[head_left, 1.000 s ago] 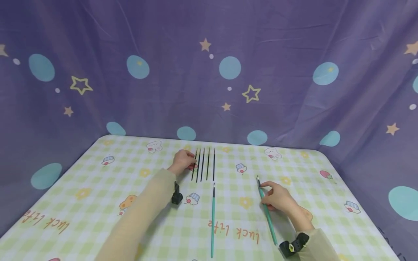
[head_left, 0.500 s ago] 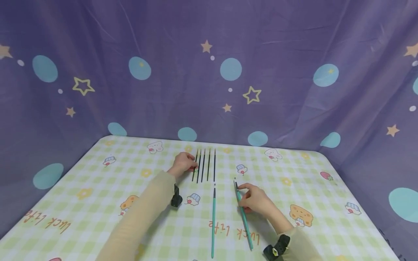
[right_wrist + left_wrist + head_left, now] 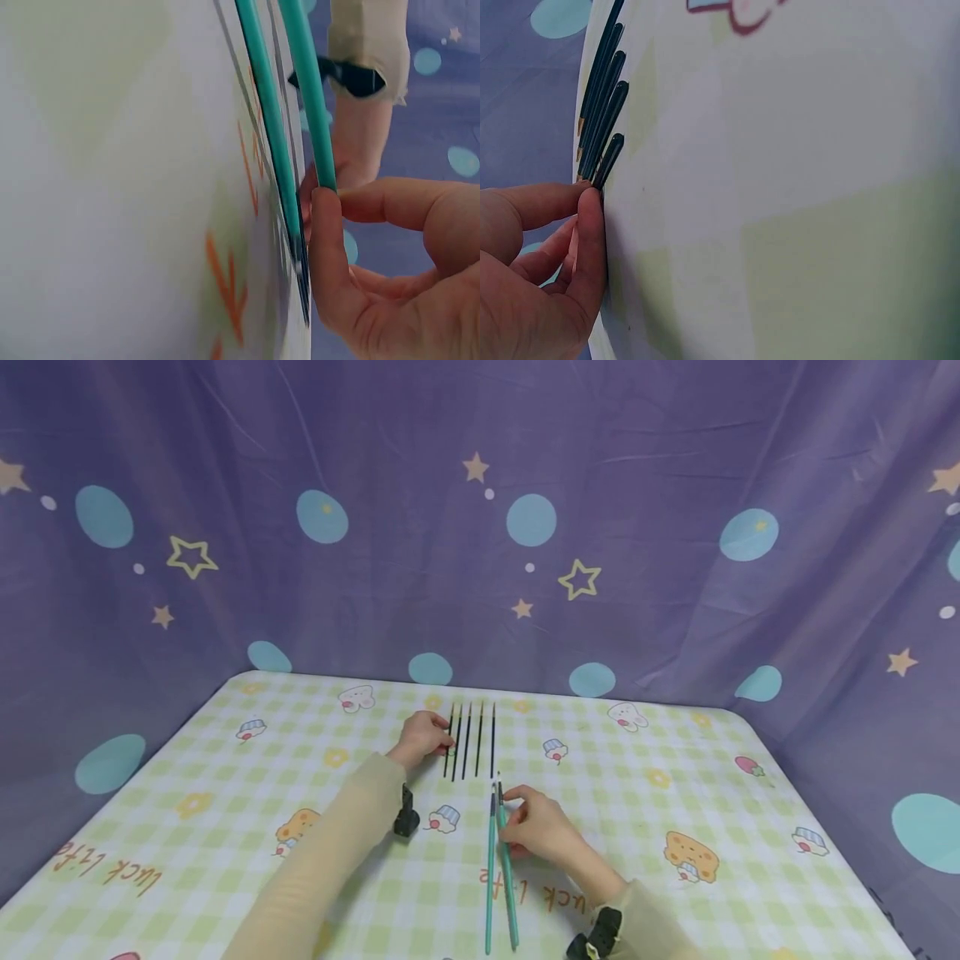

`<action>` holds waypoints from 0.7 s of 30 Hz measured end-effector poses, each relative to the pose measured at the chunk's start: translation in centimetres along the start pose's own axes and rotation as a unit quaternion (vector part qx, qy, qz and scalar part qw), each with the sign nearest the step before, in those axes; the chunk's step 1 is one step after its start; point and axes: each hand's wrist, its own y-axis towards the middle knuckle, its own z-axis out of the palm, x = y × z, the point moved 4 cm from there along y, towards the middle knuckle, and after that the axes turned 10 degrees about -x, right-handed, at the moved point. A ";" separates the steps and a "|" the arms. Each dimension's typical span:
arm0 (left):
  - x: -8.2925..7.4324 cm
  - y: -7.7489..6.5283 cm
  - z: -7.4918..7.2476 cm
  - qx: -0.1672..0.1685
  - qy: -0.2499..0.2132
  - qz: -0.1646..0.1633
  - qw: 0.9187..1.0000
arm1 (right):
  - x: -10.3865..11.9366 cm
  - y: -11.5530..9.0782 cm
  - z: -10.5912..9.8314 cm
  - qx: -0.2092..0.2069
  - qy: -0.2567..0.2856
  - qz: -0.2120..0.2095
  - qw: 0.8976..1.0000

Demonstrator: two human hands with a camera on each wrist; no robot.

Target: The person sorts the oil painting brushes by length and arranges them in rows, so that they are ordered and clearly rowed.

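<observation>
Several thin black paintbrushes (image 3: 479, 739) lie side by side at the back middle of the table, tips pointing away. My left hand (image 3: 424, 735) pinches the leftmost black paintbrush (image 3: 610, 160) between thumb and forefinger, on the tabletop. Nearer to me lies a longer paintbrush with a teal handle (image 3: 490, 877) and a dark ferrule. Just right of it, my right hand (image 3: 543, 825) pinches a second teal paintbrush (image 3: 307, 82) near its ferrule. That one tilts slightly, its tip close to the tip of the lying one. Fingertips hide part of each held paintbrush.
A checked cloth with cartoon prints covers the table (image 3: 360, 893). Behind it hangs a purple curtain (image 3: 420, 593) with stars and blue ovals. Dark bands with small devices sit on both wrists, over or beside light sleeves (image 3: 330, 852).
My right hand has carried its teal paintbrush leftward, from the right part of the table to beside the lying teal one. My left hand stays put; its paintbrush's near end shifted slightly right.
</observation>
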 end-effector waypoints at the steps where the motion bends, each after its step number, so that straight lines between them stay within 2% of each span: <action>1: 0.0 0.0 0.0 -0.001 0.000 0.001 1.000 | 0.2 0.0 0.3 -0.001 -0.002 -0.001 1.000; 8: -0.1 -0.1 -0.1 -0.002 -0.002 0.008 1.000 | 1.5 -0.1 2.2 -0.014 -0.018 -0.002 1.000; 16: 0.0 -0.3 -0.1 0.003 -0.014 0.011 1.000 | 2.1 0.1 3.6 -0.030 -0.083 -0.021 0.996; 21: 0.0 -0.4 -0.1 0.002 -0.020 0.011 1.000 | 2.3 0.3 4.0 -0.030 -0.101 -0.020 0.994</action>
